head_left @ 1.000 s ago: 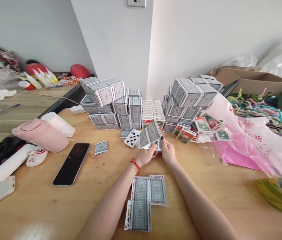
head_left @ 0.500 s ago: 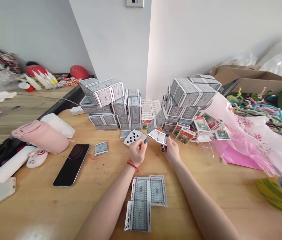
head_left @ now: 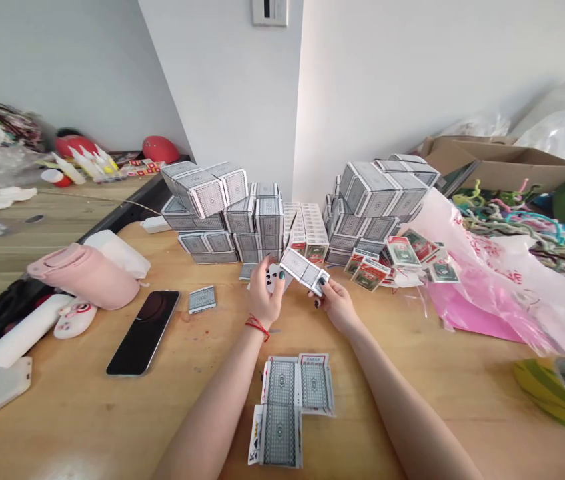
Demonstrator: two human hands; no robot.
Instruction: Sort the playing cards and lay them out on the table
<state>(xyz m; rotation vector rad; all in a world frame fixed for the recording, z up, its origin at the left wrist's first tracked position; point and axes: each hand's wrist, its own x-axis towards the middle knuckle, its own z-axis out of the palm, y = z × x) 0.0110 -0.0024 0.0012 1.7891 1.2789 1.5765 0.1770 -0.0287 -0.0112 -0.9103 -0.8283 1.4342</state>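
My right hand (head_left: 338, 305) pinches a strip of joined playing cards (head_left: 299, 268) by its lower right end; the patterned grey backs face up. Beside the strip's far left end, my left hand (head_left: 267, 297) has thumb and fingers spread, with a red string on its wrist. A playing card with black pips (head_left: 273, 272) shows between those fingers, partly hidden, and seems to lie on the table. Nearer me, between my forearms, is a flat arrangement of overlapping cards (head_left: 281, 427), mostly backs up, with a king's edge showing.
Stacked card-covered blocks stand at back left (head_left: 207, 190) and back right (head_left: 369, 190). Small card boxes (head_left: 369, 275) lie right of my hands. Leftward are a phone (head_left: 145, 333), a pink bottle (head_left: 85, 273) and a small card stack (head_left: 202, 299). A tape roll (head_left: 557, 390) sits right.
My left hand has opened from a closed grip and shifted slightly left. In my right hand, the strip has gone from bent upward to nearly flat and moved left.
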